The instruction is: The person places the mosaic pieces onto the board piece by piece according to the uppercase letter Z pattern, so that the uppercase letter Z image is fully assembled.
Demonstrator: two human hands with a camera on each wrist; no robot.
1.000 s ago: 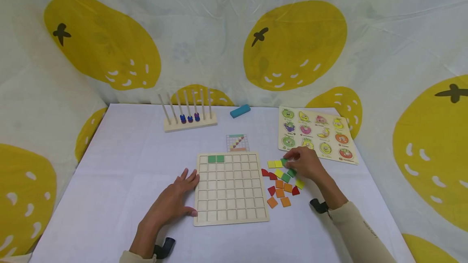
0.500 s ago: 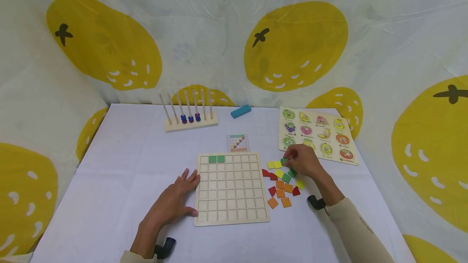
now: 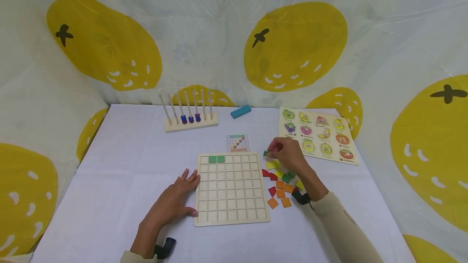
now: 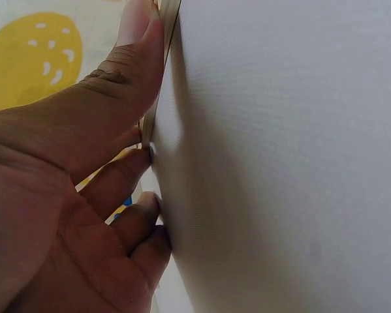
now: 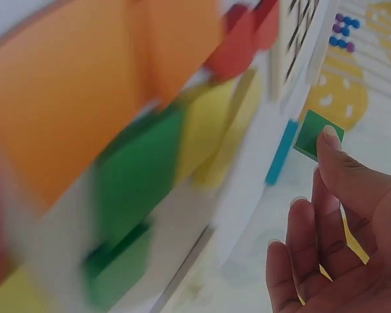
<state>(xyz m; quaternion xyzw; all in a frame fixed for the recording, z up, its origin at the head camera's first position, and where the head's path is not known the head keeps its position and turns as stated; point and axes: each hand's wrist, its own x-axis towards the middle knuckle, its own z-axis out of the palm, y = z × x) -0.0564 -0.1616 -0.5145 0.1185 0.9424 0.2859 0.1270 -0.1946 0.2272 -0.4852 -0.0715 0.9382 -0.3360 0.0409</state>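
My right hand (image 3: 289,154) pinches a green square tile (image 5: 318,135) between thumb and fingers, just off the upper right corner of the wooden grid board (image 3: 234,192). In the right wrist view the thumb lies over the tile's face. Two green tiles (image 3: 217,159) sit side by side in the board's top row. My left hand (image 3: 172,199) lies at the board's left edge, fingers spread and thumb touching the rim. The left wrist view shows that thumb (image 4: 136,52) against the board's edge. Loose red, orange, yellow and green tiles (image 3: 280,193) lie right of the board.
A small printed pattern card (image 3: 237,143) lies behind the board. Farther back stand a peg abacus (image 3: 191,125) with a few beads and a teal block (image 3: 240,111). A fruit puzzle board (image 3: 318,133) lies at the back right, partly behind the right hand.
My right hand has lifted a green tile from beside the yellow ones and carried it left, towards the board's upper right corner. The left hand stays in place.
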